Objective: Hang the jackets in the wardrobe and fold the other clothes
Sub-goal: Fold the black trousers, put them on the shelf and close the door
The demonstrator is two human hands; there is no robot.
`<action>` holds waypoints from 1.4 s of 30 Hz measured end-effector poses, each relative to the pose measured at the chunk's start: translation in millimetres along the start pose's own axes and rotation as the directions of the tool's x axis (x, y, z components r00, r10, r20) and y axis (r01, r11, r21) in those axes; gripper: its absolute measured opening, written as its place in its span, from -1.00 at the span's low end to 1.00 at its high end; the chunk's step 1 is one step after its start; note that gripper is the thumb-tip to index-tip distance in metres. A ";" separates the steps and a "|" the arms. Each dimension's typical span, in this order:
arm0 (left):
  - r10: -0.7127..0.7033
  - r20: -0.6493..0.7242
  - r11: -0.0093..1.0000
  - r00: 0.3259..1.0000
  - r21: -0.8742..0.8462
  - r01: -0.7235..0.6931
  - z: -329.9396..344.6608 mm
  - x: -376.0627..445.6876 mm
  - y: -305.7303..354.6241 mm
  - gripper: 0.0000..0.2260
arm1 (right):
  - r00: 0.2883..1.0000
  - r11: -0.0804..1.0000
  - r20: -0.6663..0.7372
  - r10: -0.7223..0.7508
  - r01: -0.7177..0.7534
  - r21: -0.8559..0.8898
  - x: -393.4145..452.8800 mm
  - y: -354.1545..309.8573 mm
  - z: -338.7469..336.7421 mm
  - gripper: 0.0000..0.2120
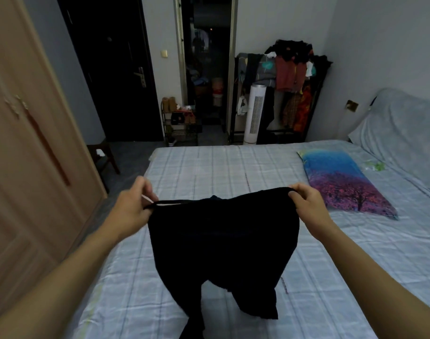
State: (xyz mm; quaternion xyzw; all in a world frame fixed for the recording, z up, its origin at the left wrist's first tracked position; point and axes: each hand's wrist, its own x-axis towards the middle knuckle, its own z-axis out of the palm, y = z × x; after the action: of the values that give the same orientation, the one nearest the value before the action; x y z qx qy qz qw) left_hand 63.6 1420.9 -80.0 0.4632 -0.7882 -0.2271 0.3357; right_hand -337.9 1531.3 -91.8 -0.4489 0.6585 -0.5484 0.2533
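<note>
A pair of black trousers (221, 245) hangs in the air over the bed (209, 167), held up by the waistband with the legs dangling toward the sheet. My left hand (133, 206) pinches the waistband's left end, where a white drawstring shows. My right hand (307, 199) grips the waistband's right end. The wooden wardrobe (25, 155) stands at the left with its doors closed.
A colourful pillow (343, 184) lies on the bed's right side. Beyond the bed stand a clothes rack (287, 77) heaped with garments, a white tower fan (255, 113), a shoe rack (179, 123) and a dark door (116, 69). A small stool (103, 155) stands by the wardrobe.
</note>
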 end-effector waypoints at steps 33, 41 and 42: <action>0.060 0.457 0.994 0.887 -0.112 -0.009 -36.9 5.6 -15.4 -0.42 | 0.735 0.738 0.633 -0.242 0.563 -0.372 0.4 -0.6 -16.8 -0.75; 0.190 0.449 0.967 0.873 0.071 -0.246 -35.9 -7.8 -9.4 -0.93 | 0.885 0.884 0.328 -0.331 0.412 -0.220 10.7 6.2 -28.3 -0.75; 0.201 0.430 0.961 0.880 0.087 -0.262 -35.8 -9.2 -10.7 -0.84 | 0.900 0.901 0.297 -0.320 0.386 -0.198 12.2 6.2 -31.2 -0.73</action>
State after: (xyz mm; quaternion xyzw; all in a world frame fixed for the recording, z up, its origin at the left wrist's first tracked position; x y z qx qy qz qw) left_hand 99.4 1422.3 -66.1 0.3289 -0.9055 -0.2219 0.1507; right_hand -371.3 1536.1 -87.3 -0.6572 0.5910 -0.4346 0.1730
